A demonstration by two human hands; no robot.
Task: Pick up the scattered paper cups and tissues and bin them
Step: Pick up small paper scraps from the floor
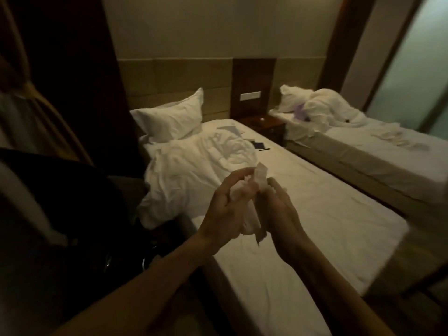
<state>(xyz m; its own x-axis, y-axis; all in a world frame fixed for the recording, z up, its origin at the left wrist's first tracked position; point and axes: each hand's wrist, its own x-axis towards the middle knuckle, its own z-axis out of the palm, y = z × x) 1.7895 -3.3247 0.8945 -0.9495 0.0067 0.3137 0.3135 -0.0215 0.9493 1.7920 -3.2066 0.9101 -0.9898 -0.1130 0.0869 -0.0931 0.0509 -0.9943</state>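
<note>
Dim room, two single beds. Near bed (303, 209): white sheet, rumpled duvet (194, 166), pillow (169, 122) at the headboard. A wooden nightstand (264, 123) stands between the beds. Far bed (378, 156) is strewn with bedding. My left hand (225, 214) and right hand (283, 212) press together around a wad of tissues (252, 202) — white, crumpled, poking out above and below my palms, held over the near bed.

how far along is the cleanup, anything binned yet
No bin shows, so nothing looks binned yet. In hand: both the left hand and right hand press a wad of tissues. Left: pale scraps on the far bed.
</note>
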